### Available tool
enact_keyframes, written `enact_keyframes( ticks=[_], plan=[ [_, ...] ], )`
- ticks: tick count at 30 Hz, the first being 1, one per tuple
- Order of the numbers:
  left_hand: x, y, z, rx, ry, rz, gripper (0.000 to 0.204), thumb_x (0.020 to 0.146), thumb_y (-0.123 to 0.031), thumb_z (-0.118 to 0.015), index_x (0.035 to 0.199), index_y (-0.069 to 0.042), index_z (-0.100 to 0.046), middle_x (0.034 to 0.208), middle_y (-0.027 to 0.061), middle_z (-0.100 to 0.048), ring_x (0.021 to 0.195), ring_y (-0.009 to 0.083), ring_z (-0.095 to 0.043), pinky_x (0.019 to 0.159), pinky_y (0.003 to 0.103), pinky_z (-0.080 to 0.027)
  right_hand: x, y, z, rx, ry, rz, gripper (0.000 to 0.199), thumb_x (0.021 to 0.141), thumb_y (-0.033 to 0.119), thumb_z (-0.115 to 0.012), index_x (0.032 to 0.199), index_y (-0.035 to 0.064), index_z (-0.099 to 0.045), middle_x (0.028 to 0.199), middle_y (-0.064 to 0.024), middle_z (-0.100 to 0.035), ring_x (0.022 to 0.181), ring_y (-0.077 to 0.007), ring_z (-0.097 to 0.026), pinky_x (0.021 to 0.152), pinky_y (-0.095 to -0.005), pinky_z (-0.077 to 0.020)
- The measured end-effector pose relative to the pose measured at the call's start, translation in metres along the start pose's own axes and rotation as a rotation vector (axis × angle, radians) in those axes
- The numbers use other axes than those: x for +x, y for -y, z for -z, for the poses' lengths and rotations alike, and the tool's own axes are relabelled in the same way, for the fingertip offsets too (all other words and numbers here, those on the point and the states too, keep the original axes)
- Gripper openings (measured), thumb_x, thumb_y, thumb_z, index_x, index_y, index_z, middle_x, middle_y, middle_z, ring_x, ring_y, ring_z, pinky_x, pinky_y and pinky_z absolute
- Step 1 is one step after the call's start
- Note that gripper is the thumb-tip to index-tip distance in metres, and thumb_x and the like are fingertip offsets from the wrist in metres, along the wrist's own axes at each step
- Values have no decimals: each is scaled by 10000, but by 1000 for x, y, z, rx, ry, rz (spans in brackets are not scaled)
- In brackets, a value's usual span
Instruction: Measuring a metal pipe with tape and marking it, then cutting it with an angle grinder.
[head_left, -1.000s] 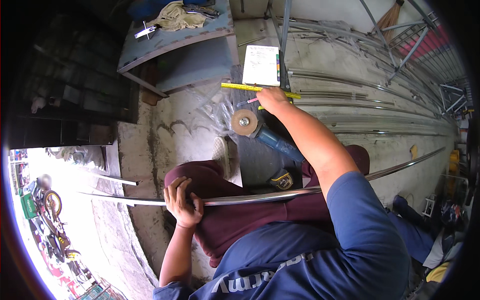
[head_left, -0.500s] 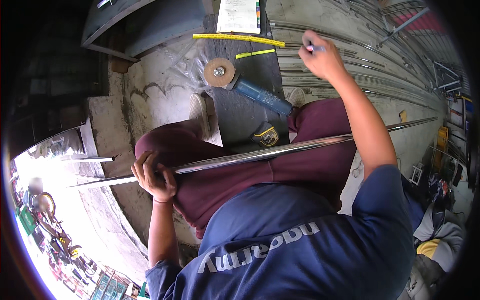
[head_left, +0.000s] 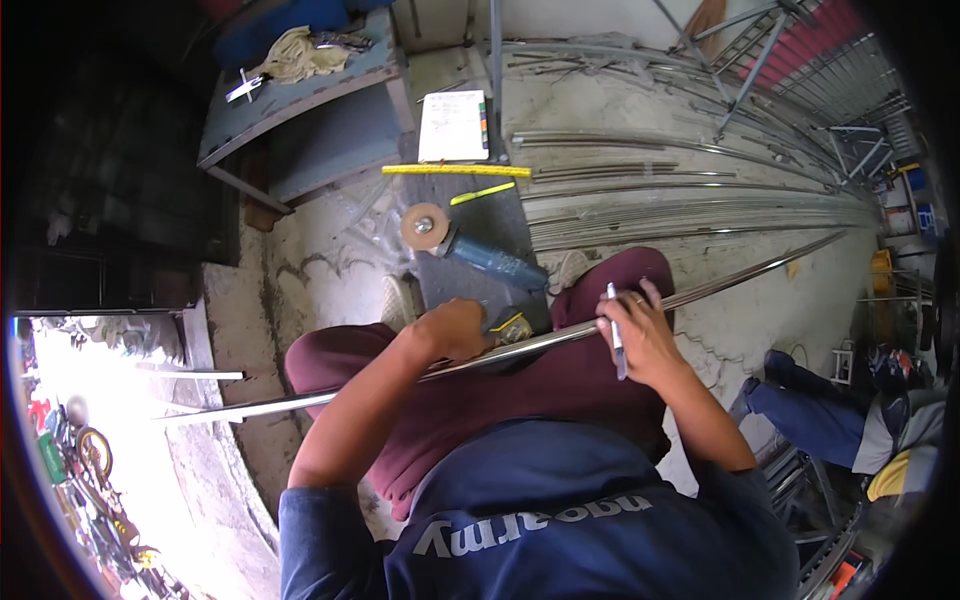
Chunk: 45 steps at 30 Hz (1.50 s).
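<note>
A long shiny metal rod [head_left: 740,277] lies across my lap over my maroon trousers [head_left: 520,390]. My right hand [head_left: 645,340] rests on the rod and holds a white pen [head_left: 615,335] pointing down. My left hand [head_left: 455,330] is closed at a yellow and black tape measure [head_left: 512,325], which sits just above the rod. The fingers of that hand are hidden from view.
On the dark mat [head_left: 520,225] ahead lie a blue angle grinder [head_left: 470,245], a yellow ruler [head_left: 455,170], a yellow pencil [head_left: 482,193] and a white notepad [head_left: 453,125]. Several metal rods [head_left: 680,210] cover the floor on the right. A blue bench [head_left: 300,100] stands at the far left. Another person [head_left: 830,420] crouches at the right.
My right hand came back from the far floor with the pen and now lies on the rod. My left hand slid right along the rod to the tape measure.
</note>
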<state>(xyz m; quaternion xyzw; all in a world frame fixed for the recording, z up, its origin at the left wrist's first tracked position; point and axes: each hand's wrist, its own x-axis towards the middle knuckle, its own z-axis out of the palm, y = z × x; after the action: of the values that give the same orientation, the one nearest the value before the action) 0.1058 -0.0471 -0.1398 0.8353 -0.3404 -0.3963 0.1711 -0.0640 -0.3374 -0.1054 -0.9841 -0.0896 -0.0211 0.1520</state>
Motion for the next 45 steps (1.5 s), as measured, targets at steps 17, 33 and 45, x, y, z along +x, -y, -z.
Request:
enact_keyframes(
  ticks=[17, 33, 45],
  plan=[
    [77, -44, -56, 381, 230, 332, 608, 813, -457, -785, 1273, -60, -766, 1375, 162, -713, 1267, 321, -698, 1003, 431, -586, -37, -3, -38, 120, -409, -11, 336, 905, 81, -709, 1183, 40, -524, 1204, -186, -685, 1035, -386, -662, 1065, -597, -447],
    [67, -23, -62, 364, 217, 337, 577, 809, -442, -786, 1246, -65, -778, 1333, 141, -738, 1249, 307, -708, 1014, 414, -575, -31, 5, -44, 144, -393, 4, 398, 878, 94, -730, 1198, 45, -498, 1176, -189, -689, 1045, -385, -665, 1069, -582, -439],
    [-121, 70, 8, 64, -831, 532, 328, 857, -196, -700, 1141, -34, -724, 1127, 268, -748, 1052, 433, -726, 893, 494, -588, -47, 1, -33, 136, -348, -50, 481, 863, 238, -804, 1210, 48, -530, 1214, -195, -689, 1125, -396, -667, 1101, -596, -420]
  ],
)
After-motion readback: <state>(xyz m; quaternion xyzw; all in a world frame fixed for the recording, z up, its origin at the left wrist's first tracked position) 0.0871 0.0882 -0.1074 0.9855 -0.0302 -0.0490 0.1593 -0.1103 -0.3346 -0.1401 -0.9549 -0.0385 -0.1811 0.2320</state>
